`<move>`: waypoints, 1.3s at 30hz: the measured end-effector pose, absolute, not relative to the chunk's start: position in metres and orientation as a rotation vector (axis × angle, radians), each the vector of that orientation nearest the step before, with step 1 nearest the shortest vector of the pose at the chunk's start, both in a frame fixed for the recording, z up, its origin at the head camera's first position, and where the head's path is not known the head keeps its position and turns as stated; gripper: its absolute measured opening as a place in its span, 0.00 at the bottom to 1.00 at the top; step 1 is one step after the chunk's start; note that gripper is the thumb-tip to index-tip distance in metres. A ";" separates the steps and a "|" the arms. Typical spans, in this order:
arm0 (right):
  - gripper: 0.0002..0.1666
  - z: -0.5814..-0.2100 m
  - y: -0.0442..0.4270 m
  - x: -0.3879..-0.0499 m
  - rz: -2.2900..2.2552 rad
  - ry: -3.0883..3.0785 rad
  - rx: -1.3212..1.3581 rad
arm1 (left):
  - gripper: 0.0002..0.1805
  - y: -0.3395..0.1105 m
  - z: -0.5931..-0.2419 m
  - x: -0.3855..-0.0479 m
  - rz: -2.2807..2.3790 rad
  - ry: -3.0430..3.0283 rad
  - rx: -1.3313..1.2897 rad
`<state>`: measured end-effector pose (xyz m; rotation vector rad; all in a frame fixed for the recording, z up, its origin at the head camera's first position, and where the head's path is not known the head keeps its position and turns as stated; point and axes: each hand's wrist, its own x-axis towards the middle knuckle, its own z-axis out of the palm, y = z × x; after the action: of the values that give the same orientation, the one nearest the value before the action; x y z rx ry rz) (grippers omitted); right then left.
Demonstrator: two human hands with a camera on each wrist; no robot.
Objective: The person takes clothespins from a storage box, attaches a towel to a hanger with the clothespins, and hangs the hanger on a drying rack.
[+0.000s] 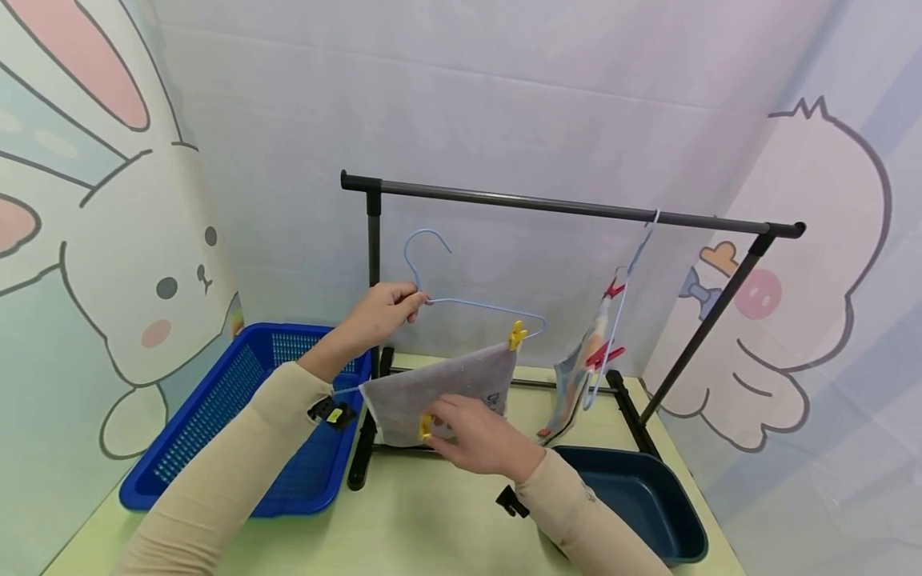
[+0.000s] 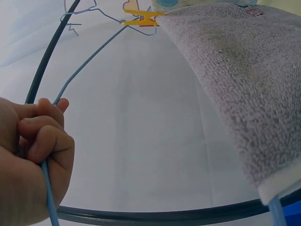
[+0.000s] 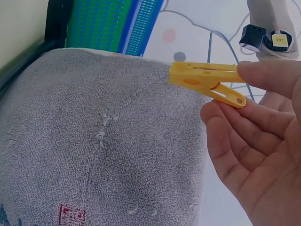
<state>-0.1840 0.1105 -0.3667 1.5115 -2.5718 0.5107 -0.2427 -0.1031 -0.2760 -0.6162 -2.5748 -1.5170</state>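
Note:
My left hand (image 1: 392, 310) grips a light blue wire hanger (image 1: 490, 306) near the base of its hook, holding it in the air below the rack's bar. A grey towel (image 1: 446, 384) hangs from the hanger's lower wire, its right corner fastened by a yellow clothespin (image 1: 516, 335). Between thumb and fingers, my right hand (image 1: 475, 436) pinches a second yellow clothespin (image 3: 204, 77) in front of the towel. In the right wrist view that clothespin's tip overlaps the towel's edge; whether it bites the cloth I cannot tell. The left wrist view shows the left fingers (image 2: 47, 136) curled round the wire.
A dark metal rack (image 1: 504, 200) stands on the pale table (image 1: 418, 528). On its right hangs another blue hanger (image 1: 625, 296) with a colourful cloth (image 1: 576, 372) held by red clothespins (image 1: 603, 356). A blue basket (image 1: 194, 416) sits left, a dark teal basin (image 1: 634, 496) right.

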 end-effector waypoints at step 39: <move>0.12 -0.356 0.094 -0.193 0.535 -2.283 1.507 | 0.18 -0.098 -0.280 -0.244 -1.518 -2.570 -0.653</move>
<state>-0.1931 0.0943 -0.3562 1.5065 -2.2833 0.5352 -0.2443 -0.0978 -0.2797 -0.6533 -2.5703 -1.5175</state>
